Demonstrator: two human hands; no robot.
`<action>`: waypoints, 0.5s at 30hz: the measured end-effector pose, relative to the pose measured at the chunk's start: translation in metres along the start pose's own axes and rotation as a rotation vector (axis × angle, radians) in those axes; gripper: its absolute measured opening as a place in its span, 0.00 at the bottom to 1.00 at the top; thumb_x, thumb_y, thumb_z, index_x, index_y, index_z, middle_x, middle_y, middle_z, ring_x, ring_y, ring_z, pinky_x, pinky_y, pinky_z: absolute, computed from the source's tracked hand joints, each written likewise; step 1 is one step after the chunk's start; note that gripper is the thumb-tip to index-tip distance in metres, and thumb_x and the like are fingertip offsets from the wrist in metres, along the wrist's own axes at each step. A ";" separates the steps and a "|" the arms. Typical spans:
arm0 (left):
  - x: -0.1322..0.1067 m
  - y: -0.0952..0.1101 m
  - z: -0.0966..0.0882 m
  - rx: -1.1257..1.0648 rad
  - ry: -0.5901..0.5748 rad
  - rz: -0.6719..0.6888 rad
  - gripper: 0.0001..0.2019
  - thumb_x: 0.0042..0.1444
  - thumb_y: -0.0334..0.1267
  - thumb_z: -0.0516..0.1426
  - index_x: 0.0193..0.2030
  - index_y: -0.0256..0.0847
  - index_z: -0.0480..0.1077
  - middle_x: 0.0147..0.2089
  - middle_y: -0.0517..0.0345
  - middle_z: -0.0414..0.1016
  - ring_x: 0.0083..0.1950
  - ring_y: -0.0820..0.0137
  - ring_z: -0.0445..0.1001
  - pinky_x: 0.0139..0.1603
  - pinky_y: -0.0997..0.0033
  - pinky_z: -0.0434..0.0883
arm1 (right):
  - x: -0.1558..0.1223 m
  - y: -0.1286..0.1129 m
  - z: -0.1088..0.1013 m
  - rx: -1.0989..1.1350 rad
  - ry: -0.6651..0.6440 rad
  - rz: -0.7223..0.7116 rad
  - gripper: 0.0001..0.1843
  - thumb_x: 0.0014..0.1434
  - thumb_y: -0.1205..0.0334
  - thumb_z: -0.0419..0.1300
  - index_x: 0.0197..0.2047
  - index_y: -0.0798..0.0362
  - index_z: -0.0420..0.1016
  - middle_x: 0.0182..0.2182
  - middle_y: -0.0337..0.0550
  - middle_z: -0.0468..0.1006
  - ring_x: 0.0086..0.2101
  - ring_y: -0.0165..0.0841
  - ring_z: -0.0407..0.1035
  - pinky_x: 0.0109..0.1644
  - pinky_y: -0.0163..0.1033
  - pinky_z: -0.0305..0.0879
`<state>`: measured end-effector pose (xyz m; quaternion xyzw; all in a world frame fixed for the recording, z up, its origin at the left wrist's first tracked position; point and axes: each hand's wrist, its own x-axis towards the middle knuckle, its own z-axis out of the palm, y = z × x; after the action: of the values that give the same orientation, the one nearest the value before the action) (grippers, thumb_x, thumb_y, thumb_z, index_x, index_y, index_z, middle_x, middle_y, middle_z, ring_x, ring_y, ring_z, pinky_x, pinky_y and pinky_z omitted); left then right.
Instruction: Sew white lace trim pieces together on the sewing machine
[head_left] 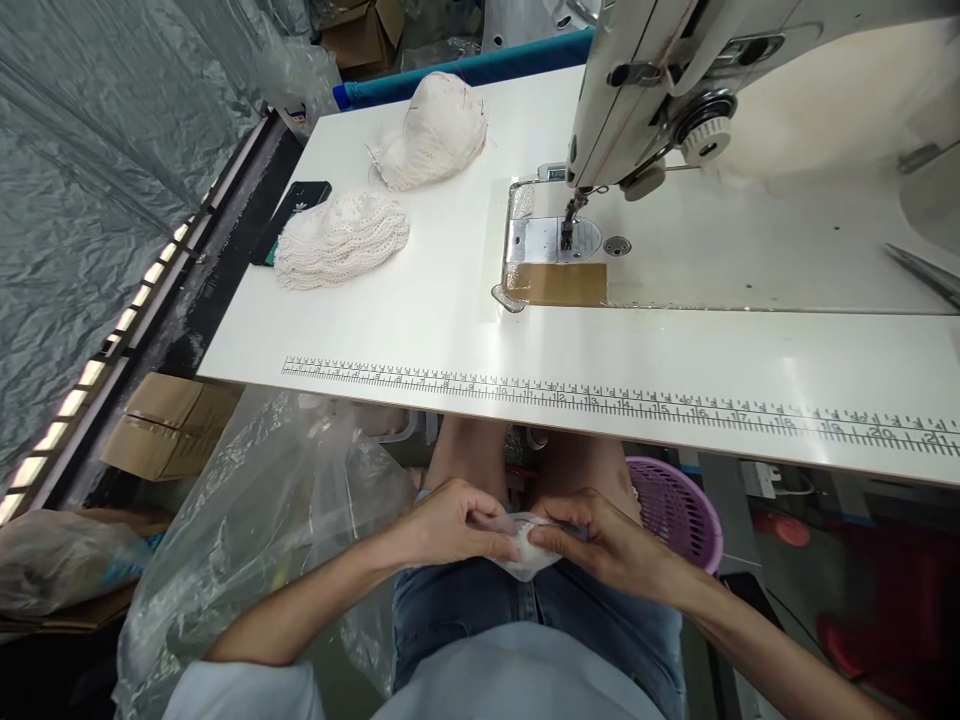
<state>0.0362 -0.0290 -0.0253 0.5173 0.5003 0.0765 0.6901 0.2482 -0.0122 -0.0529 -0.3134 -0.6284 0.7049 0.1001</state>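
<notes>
Above my lap, my left hand and my right hand hold a small, sheer white piece of fabric between them. Thumb and fingers of each hand pinch one side of it, and a denser white patch shows in its middle. Whether it is a pouch or a flat piece, I cannot tell. Beyond my hands, on the white sewing table, lie a stack of white knitted pieces and a rounded bundle of white fabric with loose threads.
A sewing machine stands at the table's right, presser foot over its needle plate. Scissors lie at the far right. Below are a purple basket and a large clear plastic bag. A dark phone-like object sits partly under the knitted stack.
</notes>
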 end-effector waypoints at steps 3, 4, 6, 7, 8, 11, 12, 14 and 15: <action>0.000 0.001 0.002 -0.012 0.033 -0.021 0.15 0.43 0.45 0.64 0.26 0.32 0.75 0.20 0.65 0.61 0.23 0.80 0.54 0.22 0.80 0.50 | -0.001 -0.001 0.002 -0.068 0.019 0.007 0.20 0.62 0.49 0.51 0.31 0.57 0.71 0.24 0.38 0.69 0.26 0.28 0.61 0.28 0.31 0.54; 0.000 0.001 0.002 -0.022 0.042 -0.023 0.15 0.43 0.45 0.64 0.26 0.32 0.75 0.20 0.65 0.62 0.23 0.80 0.54 0.22 0.80 0.50 | -0.002 -0.001 0.002 -0.082 0.026 0.004 0.19 0.63 0.49 0.51 0.32 0.56 0.70 0.24 0.38 0.69 0.26 0.28 0.60 0.28 0.31 0.53; 0.001 0.001 0.003 -0.038 0.049 -0.019 0.13 0.44 0.44 0.63 0.27 0.32 0.76 0.21 0.63 0.66 0.24 0.79 0.57 0.23 0.80 0.53 | -0.005 -0.003 0.003 -0.084 0.045 -0.008 0.16 0.63 0.50 0.50 0.35 0.54 0.67 0.24 0.37 0.67 0.25 0.27 0.59 0.28 0.31 0.53; 0.001 0.000 0.004 -0.046 0.050 -0.018 0.13 0.45 0.43 0.63 0.28 0.32 0.76 0.22 0.61 0.68 0.24 0.79 0.58 0.24 0.80 0.55 | -0.007 -0.004 0.002 -0.069 0.052 -0.016 0.13 0.63 0.51 0.51 0.37 0.53 0.65 0.25 0.36 0.66 0.26 0.27 0.58 0.28 0.31 0.54; 0.001 0.000 0.004 -0.052 0.048 -0.020 0.13 0.45 0.43 0.63 0.29 0.32 0.77 0.23 0.60 0.69 0.25 0.78 0.60 0.24 0.80 0.56 | -0.008 -0.005 0.002 -0.050 0.062 -0.024 0.12 0.63 0.51 0.52 0.39 0.52 0.62 0.26 0.35 0.66 0.26 0.27 0.58 0.29 0.31 0.54; 0.000 -0.002 0.003 -0.041 0.047 -0.020 0.13 0.45 0.43 0.63 0.29 0.32 0.77 0.23 0.59 0.71 0.25 0.77 0.62 0.26 0.79 0.58 | -0.014 -0.005 0.000 -0.022 0.088 -0.037 0.11 0.61 0.52 0.54 0.40 0.49 0.57 0.30 0.35 0.64 0.29 0.28 0.58 0.33 0.32 0.57; 0.000 -0.002 0.003 -0.031 0.045 -0.018 0.14 0.45 0.44 0.63 0.30 0.32 0.77 0.23 0.59 0.71 0.25 0.77 0.62 0.26 0.79 0.59 | -0.016 -0.005 -0.001 -0.029 0.096 -0.039 0.11 0.61 0.52 0.55 0.39 0.49 0.57 0.31 0.36 0.63 0.31 0.28 0.59 0.35 0.32 0.58; -0.001 -0.003 0.002 -0.001 0.034 -0.013 0.14 0.45 0.45 0.63 0.30 0.33 0.77 0.23 0.59 0.71 0.25 0.76 0.62 0.26 0.79 0.59 | -0.017 -0.002 -0.003 -0.035 0.089 -0.042 0.11 0.60 0.53 0.56 0.38 0.49 0.58 0.33 0.37 0.63 0.32 0.29 0.59 0.36 0.33 0.58; -0.001 -0.003 0.002 0.011 0.025 -0.010 0.14 0.45 0.45 0.63 0.30 0.33 0.77 0.23 0.59 0.71 0.25 0.76 0.62 0.26 0.79 0.59 | -0.017 -0.001 -0.003 -0.024 0.072 -0.043 0.11 0.60 0.53 0.56 0.38 0.49 0.58 0.33 0.37 0.63 0.32 0.29 0.59 0.36 0.33 0.58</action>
<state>0.0360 -0.0327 -0.0269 0.5176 0.5120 0.0771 0.6812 0.2630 -0.0191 -0.0465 -0.3264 -0.6393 0.6832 0.1340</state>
